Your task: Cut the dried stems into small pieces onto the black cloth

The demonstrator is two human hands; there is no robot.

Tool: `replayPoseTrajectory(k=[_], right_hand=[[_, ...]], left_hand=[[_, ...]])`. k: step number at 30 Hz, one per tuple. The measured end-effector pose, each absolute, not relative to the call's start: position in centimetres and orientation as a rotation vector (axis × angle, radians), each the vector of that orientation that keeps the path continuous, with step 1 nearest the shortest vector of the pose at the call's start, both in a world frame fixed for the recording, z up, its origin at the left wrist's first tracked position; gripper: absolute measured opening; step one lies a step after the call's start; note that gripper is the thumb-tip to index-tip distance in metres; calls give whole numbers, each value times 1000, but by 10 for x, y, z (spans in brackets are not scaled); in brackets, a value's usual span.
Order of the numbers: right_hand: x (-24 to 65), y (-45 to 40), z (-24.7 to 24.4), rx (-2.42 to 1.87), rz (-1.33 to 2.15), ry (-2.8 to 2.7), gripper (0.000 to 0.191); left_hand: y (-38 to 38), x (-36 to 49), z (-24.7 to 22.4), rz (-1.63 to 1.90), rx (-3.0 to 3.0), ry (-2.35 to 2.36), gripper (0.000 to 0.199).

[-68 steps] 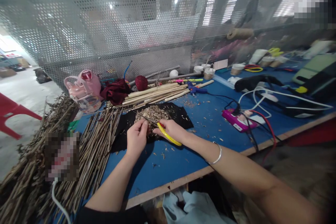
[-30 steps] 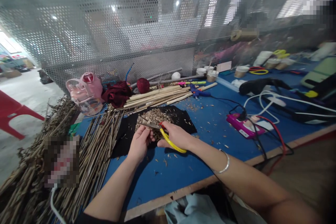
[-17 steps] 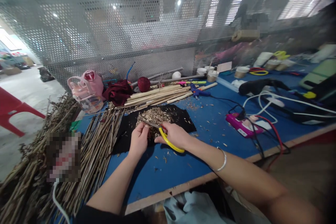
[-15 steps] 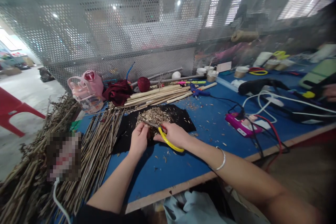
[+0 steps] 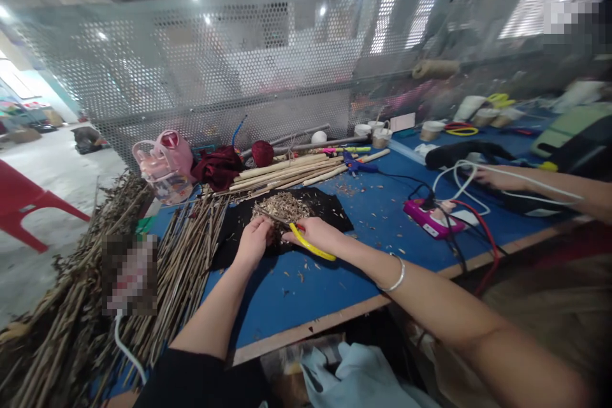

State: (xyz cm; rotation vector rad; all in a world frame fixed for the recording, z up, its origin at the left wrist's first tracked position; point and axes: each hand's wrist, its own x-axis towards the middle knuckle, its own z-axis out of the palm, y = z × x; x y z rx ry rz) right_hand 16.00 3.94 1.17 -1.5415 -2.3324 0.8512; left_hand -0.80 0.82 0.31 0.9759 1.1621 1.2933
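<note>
The left hand (image 5: 252, 244) has its fingers bunched beside the scissor blades; whether they grip anything cannot be told. The right hand (image 5: 319, 235) curls around the scissors (image 5: 314, 250) by their yellow handle, blades over the chips (image 5: 288, 204) heaped on black cloth (image 5: 228, 241). Beyond lie pale sticks (image 5: 287, 173).

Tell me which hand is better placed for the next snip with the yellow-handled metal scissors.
Probably the right hand: it grips the yellow-handled metal scissors, blades at the pale brown chip pile. The left hand is pinched near those blades; what it may hold is unclear.
</note>
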Motion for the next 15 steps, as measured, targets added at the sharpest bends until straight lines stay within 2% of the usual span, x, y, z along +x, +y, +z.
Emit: replayPoseTrajectory(k=[8, 15], right_hand=[[160, 31, 24, -1500, 586, -2521, 58], [156, 30, 23, -1535, 690, -2460, 55]], left_hand=[[12, -18, 4, 1123, 970, 1053, 25], [11, -16, 2, 1118, 970, 1149, 22]])
